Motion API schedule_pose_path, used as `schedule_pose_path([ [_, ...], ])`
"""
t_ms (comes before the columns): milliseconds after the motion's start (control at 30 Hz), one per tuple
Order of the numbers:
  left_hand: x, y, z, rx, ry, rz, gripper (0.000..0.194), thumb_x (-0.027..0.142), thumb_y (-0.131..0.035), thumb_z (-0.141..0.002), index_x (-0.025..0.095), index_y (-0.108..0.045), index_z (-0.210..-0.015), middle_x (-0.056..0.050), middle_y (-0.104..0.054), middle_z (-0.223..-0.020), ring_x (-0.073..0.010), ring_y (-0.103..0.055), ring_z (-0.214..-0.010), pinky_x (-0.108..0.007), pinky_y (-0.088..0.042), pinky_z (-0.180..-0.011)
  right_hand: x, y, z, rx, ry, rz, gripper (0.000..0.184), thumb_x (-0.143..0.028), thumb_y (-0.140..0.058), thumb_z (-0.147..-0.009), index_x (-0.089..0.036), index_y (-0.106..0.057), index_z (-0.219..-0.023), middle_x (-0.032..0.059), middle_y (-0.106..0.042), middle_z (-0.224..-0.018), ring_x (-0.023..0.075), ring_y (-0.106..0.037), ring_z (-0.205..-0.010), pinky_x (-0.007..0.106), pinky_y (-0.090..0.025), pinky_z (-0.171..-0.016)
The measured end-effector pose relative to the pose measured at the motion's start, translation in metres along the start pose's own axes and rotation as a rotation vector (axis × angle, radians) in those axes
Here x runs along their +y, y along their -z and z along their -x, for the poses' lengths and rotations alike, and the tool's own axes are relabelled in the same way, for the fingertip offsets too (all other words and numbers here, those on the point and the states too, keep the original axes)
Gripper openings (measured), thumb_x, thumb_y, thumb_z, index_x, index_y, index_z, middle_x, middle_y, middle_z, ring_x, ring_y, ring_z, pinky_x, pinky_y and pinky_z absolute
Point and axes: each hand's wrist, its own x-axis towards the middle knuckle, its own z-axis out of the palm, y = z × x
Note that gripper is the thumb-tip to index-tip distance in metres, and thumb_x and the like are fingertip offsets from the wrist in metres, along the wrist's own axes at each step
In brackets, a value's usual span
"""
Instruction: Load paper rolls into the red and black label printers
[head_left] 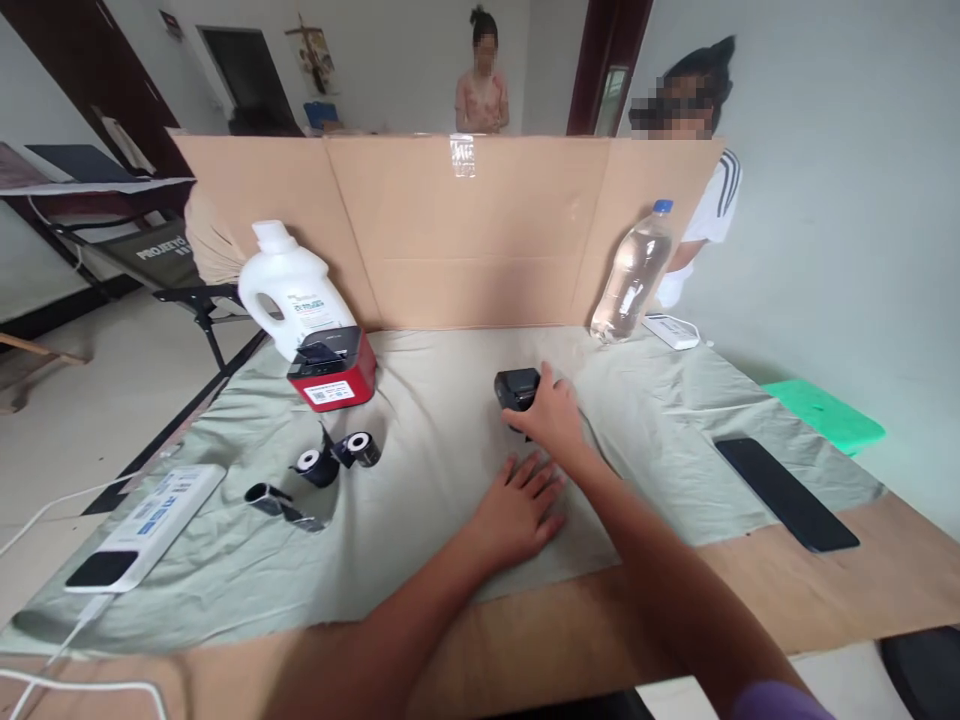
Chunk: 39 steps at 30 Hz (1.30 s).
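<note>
My right hand point(553, 412) grips a small black box-shaped device point(517, 388), thumb at its near side and fingers at its right edge. The device rests on the pale green cloth point(442, 400); its exact kind I cannot make out. My left hand point(519, 512) lies flat on the cloth just nearer to me, fingers spread, holding nothing. Away to the left are two black rolls with white cores, one roll point(316, 466) beside another roll point(364, 450), and a loose curled black strip point(285, 505). Behind them sits a red and black boxy machine point(341, 372).
A white jug point(296, 290) and a clear bottle point(636, 275) stand before an upright cardboard panel point(465, 230). At left lies a white power strip point(150, 525) with a cable; at right, a black phone point(786, 495). Two people are beyond the panel.
</note>
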Motion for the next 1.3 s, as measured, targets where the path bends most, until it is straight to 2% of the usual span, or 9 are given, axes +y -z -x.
schedule_pose_path([
  [167,0.0,-0.002,0.0,0.066,0.007,0.005,0.052,0.044,-0.04,-0.101,0.022,-0.046,-0.148,-0.007,-0.048,-0.154,-0.0271,-0.034,-0.148,-0.049,-0.026,-0.123,-0.038,-0.03,0.025,0.017,-0.078,-0.007,0.108,-0.049,-0.073,-0.066,-0.006,-0.026,-0.153,0.0224,-0.054,-0.119,0.0379,-0.054,-0.11,0.045,-0.04,-0.095],
  [400,0.001,-0.002,-0.002,0.077,-0.024,0.072,0.053,0.037,-0.043,-0.098,0.02,-0.047,-0.148,-0.011,-0.046,-0.155,-0.0284,-0.04,-0.144,-0.044,-0.032,-0.12,-0.036,-0.044,0.037,0.023,-0.105,-0.117,0.114,-0.05,-0.079,-0.064,-0.011,-0.024,-0.156,0.0286,-0.053,-0.126,0.0462,-0.05,-0.118,0.058,-0.037,-0.1],
  [500,0.003,0.012,0.003,0.123,-0.041,0.132,0.037,0.033,-0.049,-0.092,0.018,-0.068,-0.12,-0.014,-0.072,-0.119,-0.0289,-0.067,-0.11,-0.041,-0.053,-0.093,-0.02,-0.037,0.028,-0.049,-0.107,-0.229,0.125,-0.065,-0.079,-0.061,-0.013,-0.021,-0.158,0.0294,-0.053,-0.132,0.0497,-0.047,-0.127,0.064,-0.032,-0.105],
  [567,0.0,0.024,0.007,0.159,-0.023,0.152,0.027,0.032,-0.049,-0.091,0.019,-0.072,-0.093,-0.011,-0.075,-0.087,-0.0232,-0.07,-0.082,-0.035,-0.054,-0.078,-0.005,-0.034,0.016,-0.107,-0.097,-0.333,0.117,-0.076,-0.066,-0.069,-0.013,-0.024,-0.157,0.0273,-0.052,-0.139,0.0461,-0.046,-0.132,0.061,-0.032,-0.109],
  [633,-0.012,0.036,0.011,0.288,0.094,0.202,0.028,0.031,-0.046,-0.093,0.02,-0.069,-0.085,-0.007,-0.072,-0.076,-0.0181,-0.066,-0.072,-0.03,-0.051,-0.074,0.011,-0.035,0.004,-0.151,-0.074,-0.472,0.095,-0.074,-0.048,-0.084,-0.013,-0.03,-0.155,0.0227,-0.052,-0.144,0.0368,-0.049,-0.135,0.051,-0.035,-0.112],
  [767,-0.059,0.053,0.003,0.587,0.616,0.532,0.025,0.034,-0.045,-0.095,0.02,-0.065,-0.099,-0.003,-0.07,-0.08,-0.013,-0.062,-0.067,-0.024,-0.047,-0.067,0.032,-0.05,-0.006,-0.123,0.022,-0.715,0.065,-0.054,-0.03,-0.098,-0.018,-0.038,-0.151,0.0105,-0.055,-0.146,0.0202,-0.053,-0.134,0.036,-0.042,-0.111],
  [867,-0.098,0.063,-0.015,0.404,0.891,0.875,0.02,0.028,-0.051,-0.091,0.016,-0.064,-0.099,-0.004,-0.07,-0.082,-0.0093,-0.055,-0.052,-0.021,-0.041,-0.051,0.036,-0.059,-0.004,-0.093,0.063,-0.751,0.06,-0.051,-0.029,-0.099,-0.02,-0.042,-0.148,0.0077,-0.056,-0.146,0.0189,-0.05,-0.137,0.036,-0.041,-0.112],
  [967,-0.122,0.069,-0.032,0.233,0.946,0.996,0.018,0.023,-0.059,-0.084,0.012,-0.066,-0.096,-0.006,-0.071,-0.079,-0.0084,-0.053,-0.046,-0.02,-0.029,-0.04,0.035,-0.06,-0.003,-0.088,0.043,-0.738,0.058,-0.052,-0.027,-0.099,-0.022,-0.045,-0.146,0.0071,-0.056,-0.146,0.0205,-0.048,-0.139,0.038,-0.04,-0.113],
  [1300,-0.131,0.066,-0.041,0.195,0.992,1.09,0.016,0.028,-0.066,-0.076,0.012,-0.069,-0.076,-0.006,-0.068,-0.069,-0.005,-0.042,-0.043,-0.017,-0.017,-0.037,0.036,-0.056,-0.007,-0.105,-0.003,-0.804,0.054,-0.047,-0.03,-0.099,-0.025,-0.045,-0.146,0.0062,-0.063,-0.137,0.0218,-0.056,-0.131,0.04,-0.041,-0.112],
])
